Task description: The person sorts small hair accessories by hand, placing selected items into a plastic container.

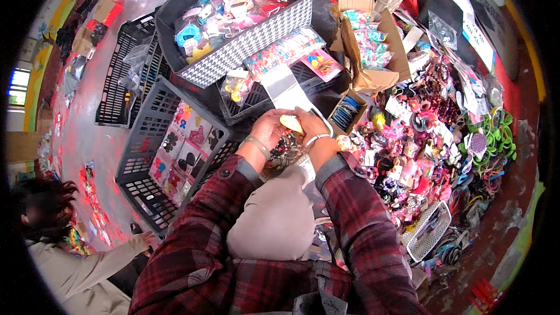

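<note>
Both hands meet in front of my body, at the near edge of the black crate. My left hand [269,129] is closed, its fingertips on the left side of a small yellow piece [291,122]. From the other side my right hand [314,126] pinches the same piece. It is flat and pale yellow, too small to tell its kind. Just beyond the fingers lies a white card or sleeve [284,86]; whether the hands touch it I cannot tell. Below the hands is a cluster of small dark and coloured accessories [284,153], partly hidden by my wrists.
A checkered bin [245,41] of bagged accessories stands ahead. At left is a grey crate [140,140] with carded hair clips. An open cardboard box [394,38] holds small packets. Loose hair accessories [420,140] heap up at right, beside a white basket [429,230]. Another person [76,268] is lower left.
</note>
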A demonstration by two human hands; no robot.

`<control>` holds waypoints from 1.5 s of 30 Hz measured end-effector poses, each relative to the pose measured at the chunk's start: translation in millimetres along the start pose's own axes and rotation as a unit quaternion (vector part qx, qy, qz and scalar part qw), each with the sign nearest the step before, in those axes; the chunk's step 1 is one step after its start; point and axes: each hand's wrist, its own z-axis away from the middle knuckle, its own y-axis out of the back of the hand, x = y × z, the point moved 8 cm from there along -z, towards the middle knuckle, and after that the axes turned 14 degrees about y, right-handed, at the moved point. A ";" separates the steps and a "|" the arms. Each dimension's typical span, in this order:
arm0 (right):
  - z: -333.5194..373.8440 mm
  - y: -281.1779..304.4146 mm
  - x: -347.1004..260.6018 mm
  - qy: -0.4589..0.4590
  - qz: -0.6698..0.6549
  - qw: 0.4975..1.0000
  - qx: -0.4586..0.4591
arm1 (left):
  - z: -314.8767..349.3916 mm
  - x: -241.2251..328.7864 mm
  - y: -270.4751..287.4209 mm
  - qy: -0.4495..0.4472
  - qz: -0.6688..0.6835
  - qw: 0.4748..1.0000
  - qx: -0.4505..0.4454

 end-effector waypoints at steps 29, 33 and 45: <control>6.8 28.9 10.4 0.028 0.063 0.997 -0.016 | -42.1 0.8 21.3 0.000 0.045 0.992 0.117; 31.9 66.3 6.0 0.078 0.164 0.983 -0.038 | -46.9 0.4 34.3 0.023 0.041 0.990 0.132; 190.4 200.9 -55.8 0.204 0.204 0.957 0.042 | -30.4 -12.8 49.4 0.066 -0.073 0.975 0.201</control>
